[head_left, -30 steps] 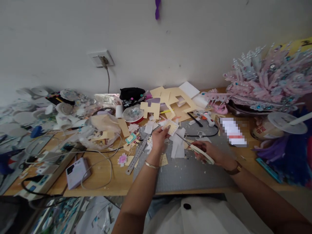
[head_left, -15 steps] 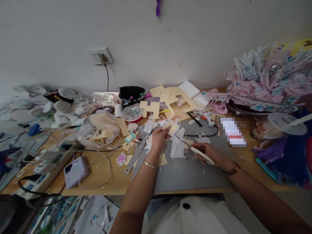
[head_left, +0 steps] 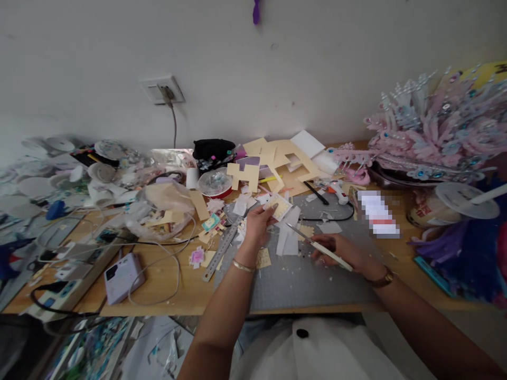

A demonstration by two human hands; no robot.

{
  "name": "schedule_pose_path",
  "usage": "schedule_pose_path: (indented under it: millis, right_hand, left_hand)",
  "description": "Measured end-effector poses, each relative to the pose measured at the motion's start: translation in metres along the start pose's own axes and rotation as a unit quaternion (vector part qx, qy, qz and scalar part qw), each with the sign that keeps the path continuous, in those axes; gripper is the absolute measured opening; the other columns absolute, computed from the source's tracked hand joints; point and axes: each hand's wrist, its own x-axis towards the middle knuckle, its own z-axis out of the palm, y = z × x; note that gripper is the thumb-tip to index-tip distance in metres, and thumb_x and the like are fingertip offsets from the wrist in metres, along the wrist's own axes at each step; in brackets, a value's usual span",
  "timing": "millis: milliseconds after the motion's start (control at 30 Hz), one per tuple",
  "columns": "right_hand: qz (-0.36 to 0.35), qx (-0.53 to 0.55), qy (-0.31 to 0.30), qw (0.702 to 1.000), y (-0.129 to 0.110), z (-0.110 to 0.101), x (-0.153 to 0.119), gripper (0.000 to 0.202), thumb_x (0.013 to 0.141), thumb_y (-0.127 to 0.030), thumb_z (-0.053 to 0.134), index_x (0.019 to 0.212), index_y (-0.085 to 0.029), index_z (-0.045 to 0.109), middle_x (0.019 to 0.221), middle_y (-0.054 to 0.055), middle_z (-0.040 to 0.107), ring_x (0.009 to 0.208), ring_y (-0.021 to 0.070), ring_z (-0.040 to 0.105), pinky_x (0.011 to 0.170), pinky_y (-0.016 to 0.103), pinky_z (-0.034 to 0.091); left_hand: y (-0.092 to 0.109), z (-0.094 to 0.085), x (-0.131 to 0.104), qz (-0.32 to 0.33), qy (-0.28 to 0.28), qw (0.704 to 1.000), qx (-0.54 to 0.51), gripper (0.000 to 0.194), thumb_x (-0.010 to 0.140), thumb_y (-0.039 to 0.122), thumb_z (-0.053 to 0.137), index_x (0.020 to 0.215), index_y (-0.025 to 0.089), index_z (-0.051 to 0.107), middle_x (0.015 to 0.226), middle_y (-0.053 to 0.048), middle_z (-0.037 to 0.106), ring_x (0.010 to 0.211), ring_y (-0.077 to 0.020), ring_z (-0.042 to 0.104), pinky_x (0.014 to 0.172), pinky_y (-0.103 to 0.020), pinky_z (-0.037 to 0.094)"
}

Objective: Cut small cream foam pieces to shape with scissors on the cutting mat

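Observation:
My left hand [head_left: 259, 220] pinches a small cream piece of card with a white border [head_left: 280, 207], raised over the grey cutting mat [head_left: 317, 287]. In my right hand [head_left: 340, 250] is a pair of scissors [head_left: 322, 249] with cream-white handles. Its blades point up and left, and the tip is just below and apart from the card. Under the blades lie white paper strips [head_left: 288, 240] and a cream piece with a wavy edge [head_left: 306, 232]. Another cream piece [head_left: 263, 258] rests beside my left wrist. My fingers hide part of the scissor handles.
A steel ruler [head_left: 222, 253] lies left of my left hand. Behind are cut cream sheets [head_left: 273, 153], a black knife-like tool [head_left: 317, 193] and a glue gun [head_left: 339, 192]. At right stand a lidded cup [head_left: 439, 211] and pink beaded headpieces [head_left: 428, 132]. Cables and a power strip [head_left: 79, 274] fill the left.
My right hand has shifted slightly right and down with the scissors, so their tip is a little farther from the card. My left hand is almost still.

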Motion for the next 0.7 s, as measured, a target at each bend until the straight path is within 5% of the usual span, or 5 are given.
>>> schedule_pose_path:
  millis: [100, 233, 367, 567, 700]
  right_hand:
    - [0.026, 0.081, -0.029, 0.996, 0.004, -0.002, -0.003, 0.066, 0.051, -0.029, 0.090, 0.112, -0.020, 0.065, 0.098, 0.012, 0.075, 0.086, 0.0243, 0.071, 0.059, 0.027, 0.054]
    - [0.039, 0.161, -0.055, 0.985, 0.002, -0.003, -0.007, 0.056, 0.065, -0.037, 0.082, 0.115, -0.023, 0.062, 0.109, 0.015, 0.073, 0.100, 0.0260, 0.069, 0.056, 0.026, 0.053]
    - [-0.046, 0.072, -0.110, 0.990, -0.013, -0.003, -0.008, 0.070, 0.055, -0.031, 0.090, 0.120, -0.024, 0.062, 0.114, 0.013, 0.070, 0.110, 0.0261, 0.062, 0.068, 0.028, 0.055]
    - [-0.044, 0.093, -0.089, 0.991, -0.031, 0.013, 0.001, 0.057, 0.062, -0.043, 0.086, 0.109, -0.018, 0.065, 0.078, 0.001, 0.063, 0.062, 0.0111, 0.057, 0.051, 0.021, 0.048]
    - [-0.032, 0.092, -0.059, 0.994, -0.034, 0.021, 0.010, 0.044, 0.064, -0.044, 0.083, 0.096, -0.018, 0.067, 0.073, -0.001, 0.061, 0.054, 0.0085, 0.055, 0.044, 0.018, 0.044]
  left_hand:
    - [0.001, 0.000, 0.000, 0.007, 0.008, 1.000, 0.000, 0.039, 0.048, 0.036, 0.090, 0.072, 0.014, 0.069, 0.070, -0.003, 0.070, 0.059, -0.0124, 0.063, 0.058, -0.025, 0.052]
    - [0.002, -0.003, 0.002, 0.030, 0.015, 0.999, -0.006, 0.036, 0.050, 0.035, 0.089, 0.071, 0.014, 0.069, 0.069, -0.003, 0.070, 0.058, -0.0115, 0.062, 0.056, -0.023, 0.051]
    - [0.009, -0.006, 0.005, 0.030, 0.005, 1.000, 0.007, 0.034, 0.052, 0.034, 0.087, 0.073, 0.013, 0.071, 0.071, -0.004, 0.071, 0.062, -0.0127, 0.064, 0.059, -0.024, 0.053]
    - [0.021, -0.001, 0.009, 0.052, -0.017, 0.998, 0.028, 0.043, 0.047, 0.038, 0.090, 0.078, 0.014, 0.073, 0.074, -0.004, 0.072, 0.061, -0.0120, 0.062, 0.056, -0.023, 0.051]
    - [0.017, 0.002, 0.013, 0.052, -0.022, 0.997, 0.045, 0.046, 0.045, 0.040, 0.090, 0.080, 0.014, 0.074, 0.076, -0.004, 0.072, 0.063, -0.0130, 0.063, 0.057, -0.024, 0.052]
